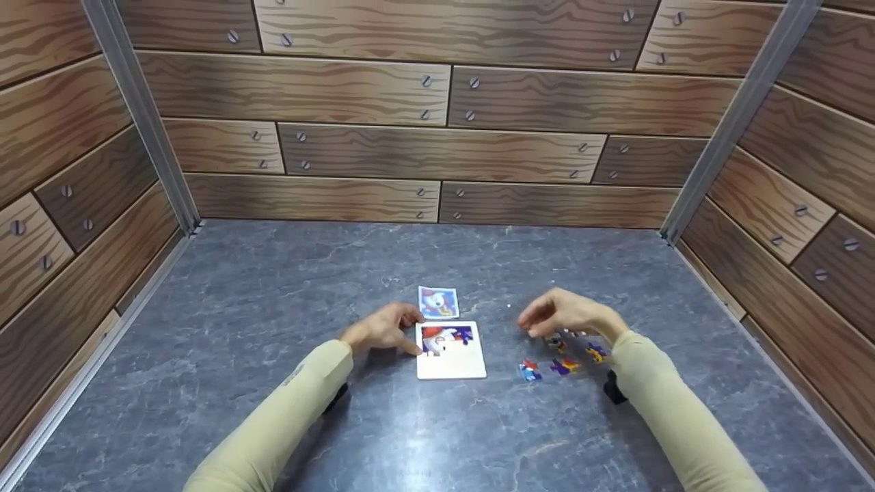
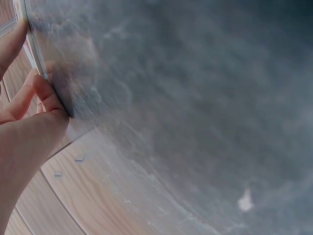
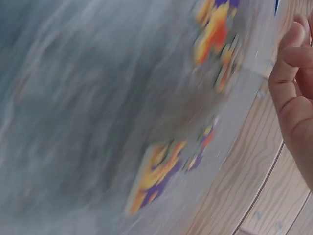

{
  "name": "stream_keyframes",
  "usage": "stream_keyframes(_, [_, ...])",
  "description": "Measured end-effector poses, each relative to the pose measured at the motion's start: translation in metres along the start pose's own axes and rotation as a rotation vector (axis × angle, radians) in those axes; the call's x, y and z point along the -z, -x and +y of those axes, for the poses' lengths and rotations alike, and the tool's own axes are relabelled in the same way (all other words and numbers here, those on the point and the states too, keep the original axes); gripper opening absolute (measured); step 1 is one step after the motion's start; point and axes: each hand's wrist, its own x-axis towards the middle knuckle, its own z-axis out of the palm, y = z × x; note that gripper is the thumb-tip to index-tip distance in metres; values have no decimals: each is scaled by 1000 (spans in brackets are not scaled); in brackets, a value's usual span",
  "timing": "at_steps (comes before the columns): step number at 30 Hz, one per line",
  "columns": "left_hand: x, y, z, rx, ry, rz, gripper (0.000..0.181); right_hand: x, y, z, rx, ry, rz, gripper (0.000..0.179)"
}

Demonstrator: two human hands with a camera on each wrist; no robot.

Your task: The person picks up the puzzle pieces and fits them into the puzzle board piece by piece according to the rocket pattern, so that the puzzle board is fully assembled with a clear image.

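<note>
In the head view a white puzzle tray (image 1: 451,365) lies flat, its upper part filled with joined jigsaw pieces (image 1: 441,339) showing a white cartoon figure with red and purple. My left hand (image 1: 385,328) touches the tray's left edge, thumb below and fingers above, spread apart. Over the loose pieces to the right hovers my right hand (image 1: 564,313), its fingers bent; no piece shows between them. Beneath and near it are a red-and-blue piece (image 1: 529,370), a purple-and-orange piece (image 1: 564,367) and a yellow piece (image 1: 597,352). The right wrist view shows a yellow-and-purple piece (image 3: 157,176), blurred.
A small picture card (image 1: 438,303) with a cartoon figure lies just behind the tray. The grey marbled table (image 1: 307,273) is bounded by wood-patterned walls (image 1: 437,150) at the back and sides, with metal posts (image 1: 147,123) in the corners.
</note>
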Motion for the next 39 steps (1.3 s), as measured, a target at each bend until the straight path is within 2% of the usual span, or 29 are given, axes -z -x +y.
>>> stream_keyframes(8, [0, -1, 1, 13, 11, -14, 52, 17, 17, 24, -8, -5, 49, 36])
stream_keyframes(12, [1, -2, 2, -11, -9, -14, 51, 23, 25, 32, -10, -7, 72, 38])
stream_keyframes(16, [0, -3, 3, -26, -20, -13, 50, 27, 31, 40, 3, 11, 93, 38])
stream_keyframes(21, [0, -3, 2, -16, -15, -10, 50, 28, 34, 46, -11, 44, 107, 37])
stream_keyframes(24, [0, -2, 2, -12, -21, -11, 50, 28, 35, 47, -35, 62, 111, 37])
stream_keyframes(30, [1, -1, 1, 5, -10, -5, 50, 26, 31, 43, -31, 149, 82, 38])
stream_keyframes(39, [0, 0, 1, 4, -20, 0, 48, 21, 26, 37, -59, 175, 38, 41])
